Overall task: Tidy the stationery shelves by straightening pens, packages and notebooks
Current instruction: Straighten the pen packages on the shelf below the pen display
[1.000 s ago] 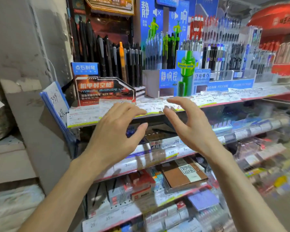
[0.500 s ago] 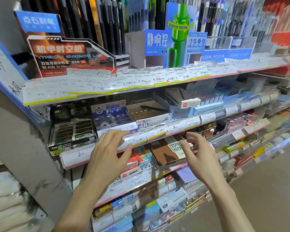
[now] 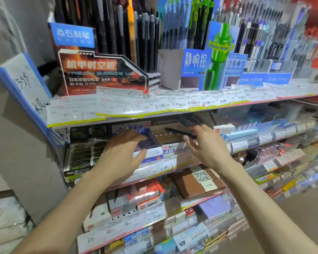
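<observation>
On the second shelf stands a blue pen box (image 3: 152, 152), next to a brown 4B pencil box (image 3: 168, 143). My left hand (image 3: 121, 153) grips the blue box's front, with fingers curled over its top and the thumb at its face. A loose black pen (image 3: 174, 131) lies across the top of the 4B box. My right hand (image 3: 207, 147) pinches the pen's right end between fingertips and thumb. The rest of the blue box is hidden under my left hand.
Upright pens in display racks (image 3: 128, 43) fill the top shelf, whose edge (image 3: 154, 109) carries price tags. Black-and-green packs (image 3: 83, 153) sit left of my left hand. A brown notebook (image 3: 196, 182) and small boxes lie on the lower shelves. A grey wall (image 3: 11, 162) is at left.
Both hands have risen from the lower shelf edge to the second shelf. The left hand has come onto the blue box and the right hand has taken the black pen's end.
</observation>
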`<state>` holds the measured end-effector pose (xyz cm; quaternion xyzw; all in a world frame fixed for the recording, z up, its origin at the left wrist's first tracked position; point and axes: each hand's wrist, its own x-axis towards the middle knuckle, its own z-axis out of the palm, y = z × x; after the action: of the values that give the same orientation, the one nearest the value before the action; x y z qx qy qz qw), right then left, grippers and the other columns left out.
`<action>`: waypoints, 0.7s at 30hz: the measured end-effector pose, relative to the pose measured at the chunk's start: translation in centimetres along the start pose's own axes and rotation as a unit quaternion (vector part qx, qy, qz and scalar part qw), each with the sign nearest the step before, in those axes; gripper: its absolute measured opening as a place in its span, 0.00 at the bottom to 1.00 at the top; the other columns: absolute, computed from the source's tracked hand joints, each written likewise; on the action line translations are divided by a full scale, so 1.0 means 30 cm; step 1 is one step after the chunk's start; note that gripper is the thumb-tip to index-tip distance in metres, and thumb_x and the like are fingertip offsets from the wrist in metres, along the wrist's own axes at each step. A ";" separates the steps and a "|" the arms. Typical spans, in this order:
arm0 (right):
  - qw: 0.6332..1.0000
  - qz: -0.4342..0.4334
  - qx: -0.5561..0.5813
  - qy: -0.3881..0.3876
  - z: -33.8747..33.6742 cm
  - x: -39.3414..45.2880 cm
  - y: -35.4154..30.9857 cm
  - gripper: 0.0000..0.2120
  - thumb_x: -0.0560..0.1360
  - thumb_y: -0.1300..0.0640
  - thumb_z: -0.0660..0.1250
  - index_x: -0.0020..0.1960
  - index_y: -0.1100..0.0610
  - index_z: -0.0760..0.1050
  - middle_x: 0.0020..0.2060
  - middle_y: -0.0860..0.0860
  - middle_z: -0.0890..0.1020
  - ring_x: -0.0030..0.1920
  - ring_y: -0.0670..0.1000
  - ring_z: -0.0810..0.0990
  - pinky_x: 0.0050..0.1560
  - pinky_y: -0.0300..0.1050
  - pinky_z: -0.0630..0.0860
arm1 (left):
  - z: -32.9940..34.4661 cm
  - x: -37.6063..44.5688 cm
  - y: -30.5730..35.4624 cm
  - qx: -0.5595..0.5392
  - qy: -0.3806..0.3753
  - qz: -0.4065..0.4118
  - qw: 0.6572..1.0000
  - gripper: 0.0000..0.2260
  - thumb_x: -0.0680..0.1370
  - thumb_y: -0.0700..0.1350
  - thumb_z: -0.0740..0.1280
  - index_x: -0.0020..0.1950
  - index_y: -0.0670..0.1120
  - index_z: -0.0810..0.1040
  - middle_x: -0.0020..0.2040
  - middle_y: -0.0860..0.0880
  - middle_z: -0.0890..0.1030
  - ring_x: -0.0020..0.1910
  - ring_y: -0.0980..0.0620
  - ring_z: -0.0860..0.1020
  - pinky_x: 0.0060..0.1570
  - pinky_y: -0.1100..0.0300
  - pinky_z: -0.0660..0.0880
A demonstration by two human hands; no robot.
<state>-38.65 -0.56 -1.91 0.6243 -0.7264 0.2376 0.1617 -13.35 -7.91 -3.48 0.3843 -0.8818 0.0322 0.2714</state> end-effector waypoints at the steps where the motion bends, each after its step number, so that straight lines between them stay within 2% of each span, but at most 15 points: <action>1: 1.000 -0.003 -0.026 -0.014 0.005 0.029 -0.012 0.17 0.79 0.46 0.64 0.61 0.57 0.77 0.51 0.58 0.81 0.52 0.62 0.80 0.47 0.54 0.77 | 0.005 0.001 -0.005 -0.008 -0.005 -0.005 1.000 0.16 0.78 0.54 0.62 0.65 0.54 0.74 0.59 0.53 0.75 0.61 0.49 0.72 0.61 0.54 0.71; 4: 0.997 -0.022 -0.067 -0.034 0.028 0.102 -0.034 0.16 0.79 0.49 0.64 0.63 0.55 0.77 0.56 0.57 0.81 0.55 0.62 0.79 0.48 0.51 0.76 | 0.016 0.001 -0.012 -0.019 -0.016 -0.019 1.000 0.16 0.79 0.55 0.62 0.66 0.54 0.74 0.61 0.53 0.75 0.64 0.50 0.71 0.64 0.55 0.69; 7: 0.994 -0.027 -0.090 -0.061 0.056 0.168 -0.045 0.14 0.78 0.51 0.64 0.60 0.57 0.79 0.57 0.56 0.80 0.60 0.59 0.76 0.52 0.49 0.75 | 0.017 0.006 -0.014 -0.020 -0.017 -0.025 0.999 0.16 0.79 0.56 0.61 0.65 0.55 0.74 0.62 0.54 0.75 0.63 0.51 0.71 0.62 0.56 0.69; 12: 0.984 0.010 -0.120 -0.131 0.075 0.239 -0.064 0.13 0.78 0.55 0.64 0.61 0.57 0.77 0.57 0.58 0.81 0.59 0.61 0.78 0.47 0.48 0.74 | 0.015 0.001 -0.011 -0.020 -0.022 -0.035 0.999 0.16 0.79 0.57 0.61 0.65 0.56 0.73 0.63 0.55 0.75 0.64 0.52 0.70 0.62 0.57 0.68; 14: 0.982 0.019 -0.124 -0.142 0.080 0.242 -0.068 0.13 0.78 0.57 0.65 0.61 0.58 0.77 0.57 0.58 0.81 0.59 0.62 0.79 0.48 0.50 0.75 | 0.016 0.002 -0.012 -0.024 -0.022 -0.039 0.999 0.16 0.79 0.57 0.61 0.65 0.56 0.73 0.62 0.55 0.75 0.64 0.52 0.70 0.62 0.57 0.68; 17: 0.983 0.014 -0.113 -0.141 0.080 0.239 -0.064 0.13 0.76 0.59 0.65 0.60 0.57 0.78 0.55 0.58 0.83 0.57 0.62 0.80 0.49 0.50 0.77 | 0.018 0.002 -0.014 -0.024 -0.023 -0.041 0.999 0.16 0.79 0.57 0.61 0.65 0.56 0.73 0.61 0.56 0.75 0.63 0.53 0.70 0.62 0.57 0.68; 21: 0.995 -0.018 -0.036 -0.088 0.055 0.200 -0.042 0.13 0.74 0.59 0.66 0.57 0.51 0.81 0.51 0.53 0.84 0.53 0.60 0.81 0.46 0.48 0.77 | 0.013 0.005 -0.013 -0.026 -0.022 -0.041 0.999 0.16 0.79 0.58 0.61 0.65 0.56 0.73 0.60 0.57 0.75 0.62 0.54 0.71 0.60 0.58 0.69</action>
<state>-38.31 -6.59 0.09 0.6496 -0.7345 0.1527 0.1234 -13.33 -8.38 -3.79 0.4138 -0.8715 -0.0106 0.2629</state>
